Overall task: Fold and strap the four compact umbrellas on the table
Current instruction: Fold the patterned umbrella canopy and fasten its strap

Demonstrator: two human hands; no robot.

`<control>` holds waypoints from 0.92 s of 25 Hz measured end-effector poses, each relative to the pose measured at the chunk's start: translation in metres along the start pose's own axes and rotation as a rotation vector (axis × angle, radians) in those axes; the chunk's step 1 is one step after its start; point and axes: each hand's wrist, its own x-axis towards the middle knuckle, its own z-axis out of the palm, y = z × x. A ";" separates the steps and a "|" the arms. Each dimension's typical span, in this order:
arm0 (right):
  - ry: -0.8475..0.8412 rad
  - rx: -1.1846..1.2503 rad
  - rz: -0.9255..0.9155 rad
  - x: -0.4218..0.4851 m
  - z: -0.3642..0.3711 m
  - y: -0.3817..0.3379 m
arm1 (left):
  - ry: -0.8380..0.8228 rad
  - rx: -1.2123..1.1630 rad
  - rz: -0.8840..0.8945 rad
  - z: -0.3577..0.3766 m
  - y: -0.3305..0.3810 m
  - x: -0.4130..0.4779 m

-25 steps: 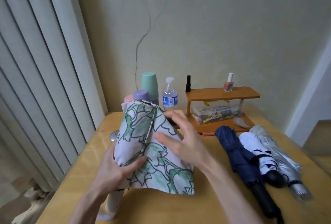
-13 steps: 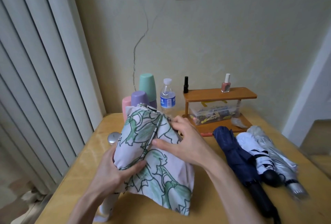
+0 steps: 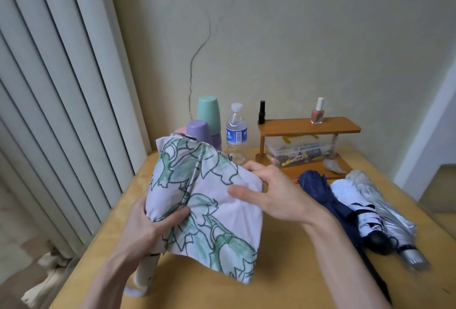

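Observation:
A white compact umbrella with green leaf print (image 3: 209, 200) is held tilted above the wooden table (image 3: 283, 271), its canopy loose and its white handle (image 3: 145, 274) pointing down at the lower left. My left hand (image 3: 150, 227) grips the bundled canopy near the handle, thumb across the fabric. My right hand (image 3: 274, 195) pinches a flap of the canopy on the right side. To the right lie three folded umbrellas side by side: a navy one (image 3: 320, 192), a white one with dark stripes (image 3: 355, 202) and a silver one (image 3: 385, 212).
At the back of the table stand upturned plastic cups (image 3: 207, 116), a water bottle (image 3: 236, 133) and a small wooden shelf (image 3: 308, 128) with two nail polish bottles and a clear box of small items. White vertical blinds (image 3: 49, 111) hang on the left.
The printed umbrella has been lifted and tilted a little more upright. My right hand slid right along the canopy and now pinches a flap near its edge.

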 end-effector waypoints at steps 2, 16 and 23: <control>0.008 -0.036 -0.009 -0.004 -0.006 0.000 | 0.005 0.010 -0.003 -0.001 0.000 0.000; 0.110 -0.103 -0.089 -0.009 -0.027 0.007 | -0.003 -0.066 0.002 -0.011 -0.008 0.002; 0.202 -0.143 -0.010 -0.009 -0.021 0.001 | -0.004 -0.089 0.029 0.000 -0.009 0.005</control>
